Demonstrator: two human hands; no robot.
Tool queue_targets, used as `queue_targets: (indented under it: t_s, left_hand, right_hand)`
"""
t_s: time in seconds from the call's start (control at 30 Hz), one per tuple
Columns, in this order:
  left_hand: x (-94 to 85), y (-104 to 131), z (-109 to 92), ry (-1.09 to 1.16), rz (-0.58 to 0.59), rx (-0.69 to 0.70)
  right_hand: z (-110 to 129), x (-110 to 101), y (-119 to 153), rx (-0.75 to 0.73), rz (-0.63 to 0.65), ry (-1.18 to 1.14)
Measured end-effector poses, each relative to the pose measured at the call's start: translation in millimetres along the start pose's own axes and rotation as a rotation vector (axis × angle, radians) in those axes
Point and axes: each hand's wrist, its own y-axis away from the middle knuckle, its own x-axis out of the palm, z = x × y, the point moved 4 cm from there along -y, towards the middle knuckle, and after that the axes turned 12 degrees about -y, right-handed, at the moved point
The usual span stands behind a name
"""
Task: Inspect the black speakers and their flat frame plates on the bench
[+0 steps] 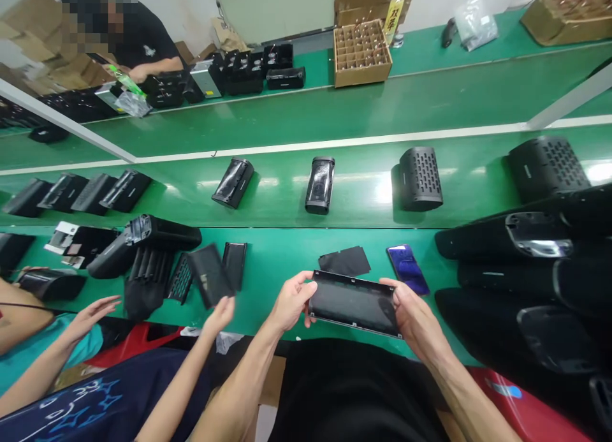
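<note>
A shallow black rectangular plastic panel (354,303) with small notches along its rim is held level above the green bench. My left hand (295,302) grips its left end, thumb on top and fingers underneath. At the opposite end, my right hand (414,314) is closed round the edge. Just beyond the panel lie some thin black sheets (345,261), slightly fanned. A phone with a purple-blue screen (408,268) rests near my right hand.
Black housings stand on the green conveyor (277,193), including a perforated one (421,178). Large black casings (516,289) are piled at right. Left, a co-worker's hand (222,314) holds a black sheet (209,273) near more parts. Across sits another person (143,40) by a divided cardboard box (362,53).
</note>
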Motion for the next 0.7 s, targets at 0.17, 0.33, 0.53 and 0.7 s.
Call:
queue_targets:
  t_s: [0.17, 0.33, 0.53, 0.7]
  left_hand:
    - [0.2, -0.9, 7.0, 0.031, -0.022, -0.019]
    - [0.5, -4.5, 12.3, -0.004, -0.081, -0.013]
    - [-1.4, -6.9, 13.1, -0.094, -0.137, -0.003]
    - [-3.4, -7.6, 15.0, -0.114, -0.149, -0.016]
  right_hand:
    - [-11.0, -10.8, -0.3, 0.056, 0.021, 0.005]
    - [-18.2, -15.8, -5.0, 0.059, 0.018, 0.024]
    - [-20.0, -16.2, -5.2, 0.031, 0.021, 0.061]
    - [-21.4, -16.9, -5.0, 0.003, 0.032, 0.098]
